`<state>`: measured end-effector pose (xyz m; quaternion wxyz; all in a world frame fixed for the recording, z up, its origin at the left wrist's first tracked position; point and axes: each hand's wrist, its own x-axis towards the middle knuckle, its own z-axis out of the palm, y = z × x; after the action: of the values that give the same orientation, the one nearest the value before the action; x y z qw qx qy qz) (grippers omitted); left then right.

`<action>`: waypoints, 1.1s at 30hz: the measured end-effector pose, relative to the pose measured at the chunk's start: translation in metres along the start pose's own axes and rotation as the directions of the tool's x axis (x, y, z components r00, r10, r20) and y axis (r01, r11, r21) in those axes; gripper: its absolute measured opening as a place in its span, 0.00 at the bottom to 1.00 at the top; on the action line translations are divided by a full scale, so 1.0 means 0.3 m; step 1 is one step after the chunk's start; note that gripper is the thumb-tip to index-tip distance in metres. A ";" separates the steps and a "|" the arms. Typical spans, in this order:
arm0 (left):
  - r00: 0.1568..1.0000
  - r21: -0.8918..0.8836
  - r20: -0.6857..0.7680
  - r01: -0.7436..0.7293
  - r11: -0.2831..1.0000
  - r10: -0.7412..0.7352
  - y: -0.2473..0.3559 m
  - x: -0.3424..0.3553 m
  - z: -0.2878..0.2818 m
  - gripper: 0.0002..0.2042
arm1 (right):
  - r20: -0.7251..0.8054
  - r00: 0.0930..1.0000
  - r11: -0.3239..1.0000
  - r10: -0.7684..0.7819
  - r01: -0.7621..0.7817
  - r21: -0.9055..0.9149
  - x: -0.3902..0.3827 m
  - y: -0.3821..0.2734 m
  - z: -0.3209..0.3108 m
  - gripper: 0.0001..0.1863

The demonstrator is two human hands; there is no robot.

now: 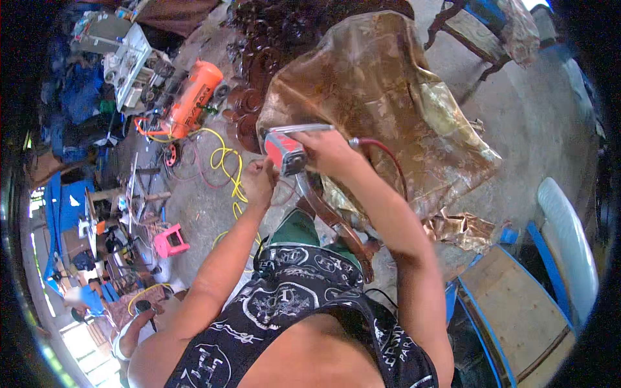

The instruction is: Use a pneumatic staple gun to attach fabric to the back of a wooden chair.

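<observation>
My right hand [326, 152] is wrapped round a red and grey air staple gun [284, 154] with a long silver bar along its top. A dark red air hose [391, 158] runs from its rear end. Just left of the gun, my left hand [259, 183] is closed, fingertips close to the gun's lower side; what it pinches, if anything, is hidden. Beneath and beyond my hands, shiny brown-gold patterned cloth [362, 77] drapes over a piece of furniture. A curved, dark varnished wooden piece [339, 223] extends from below the gun toward my legs.
An orange air compressor [197, 97] stands left, its yellow hose [223, 155] looping over the floor. A pink stool [171, 240] is farther left. Another person [132, 333] is at lower left. Dark carved wood [249, 103] borders the cloth; blue-edged panels [517, 310] lie right.
</observation>
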<state>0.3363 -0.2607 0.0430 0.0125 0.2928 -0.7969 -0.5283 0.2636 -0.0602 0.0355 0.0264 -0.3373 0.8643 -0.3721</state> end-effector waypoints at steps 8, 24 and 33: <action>0.814 0.516 0.576 -0.433 0.739 0.075 0.164 -0.233 0.020 0.11 | -0.171 0.869 0.870 0.463 -0.410 0.274 -0.649 -0.136 -0.006 0.34; 0.433 0.393 0.899 -0.730 -0.559 0.067 -0.054 0.244 0.341 0.32 | -0.161 -0.178 -0.053 0.971 -0.814 0.579 -1.459 -0.829 0.561 0.16; 0.295 0.248 0.954 -0.665 -0.705 0.058 -0.100 0.294 0.252 0.22 | -0.065 -0.372 -0.280 0.926 -0.792 0.543 -1.387 -1.116 0.637 0.20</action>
<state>0.2521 -0.2480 -0.0413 -0.0815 -0.4485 -0.8131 0.3620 0.8297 -0.0949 0.0333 0.1346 0.5956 0.6939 -0.3817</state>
